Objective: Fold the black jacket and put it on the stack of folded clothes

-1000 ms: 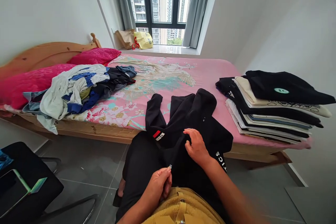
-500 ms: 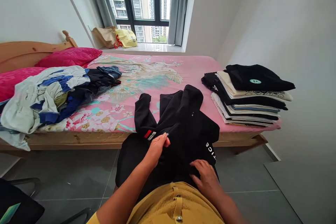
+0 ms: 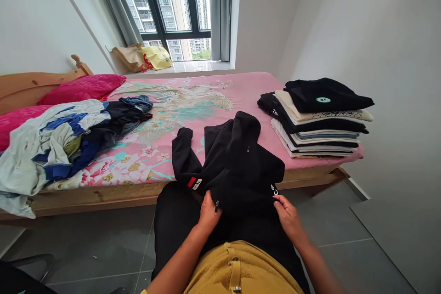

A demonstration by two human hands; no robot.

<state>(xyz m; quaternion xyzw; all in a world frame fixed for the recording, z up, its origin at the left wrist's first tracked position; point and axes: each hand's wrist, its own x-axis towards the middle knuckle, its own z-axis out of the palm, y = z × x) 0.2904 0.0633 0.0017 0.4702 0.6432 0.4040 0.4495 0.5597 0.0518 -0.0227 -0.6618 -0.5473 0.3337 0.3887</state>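
Observation:
A black hooded jacket lies partly on the bed's front edge and partly over my lap. One sleeve with a red and white patch stretches out on its left side, and white lettering shows near its right edge. My left hand is closed on the jacket's near left edge, beside a small zipper pull. At the near right edge, by the lettering, my right hand pinches the cloth. The jacket's near edge spans between both hands.
On the bed's right end stands a tall stack of folded clothes. A loose heap of clothes lies at the left, hanging over the bed frame. Behind it are red pillows. Paper and yellow bags rest on the windowsill.
My right hand has moved from the lap to the jacket's right edge and gripped it. My left hand has come down nearer me, with the jacket's near edge drawn along. The view has shifted slightly.

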